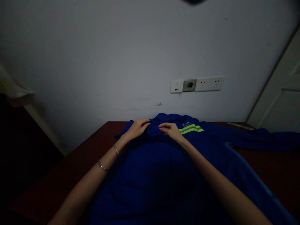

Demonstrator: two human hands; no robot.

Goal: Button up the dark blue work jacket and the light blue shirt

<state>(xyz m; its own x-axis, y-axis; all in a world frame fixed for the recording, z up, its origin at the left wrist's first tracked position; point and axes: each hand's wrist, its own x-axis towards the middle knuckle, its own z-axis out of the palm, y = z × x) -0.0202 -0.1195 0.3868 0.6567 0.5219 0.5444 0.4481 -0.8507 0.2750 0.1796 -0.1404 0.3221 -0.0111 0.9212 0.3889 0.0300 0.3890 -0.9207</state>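
A blue work jacket point(145, 175) lies spread over the dark red table, one sleeve stretched to the right. It carries a yellow-green reflective stripe point(191, 128) with a grey band and a small pale print above it. Near the collar, my left hand point(137, 128) is closed in a pinch on the jacket's cloth; two bracelets circle that wrist. A short gap to the right, my right hand point(172, 131) also has thumb and fingers pinched together at the jacket's front, beside the stripe. The exact bit of cloth between the fingers is too dark to make out.
The table point(93, 142) stands against a pale wall point(105, 62). Sockets and a switch point(197, 85) are set in the wall behind the jacket. At the right is a white panelled door point(286, 90). Some pale cloth point(14, 89) shows at the far left.
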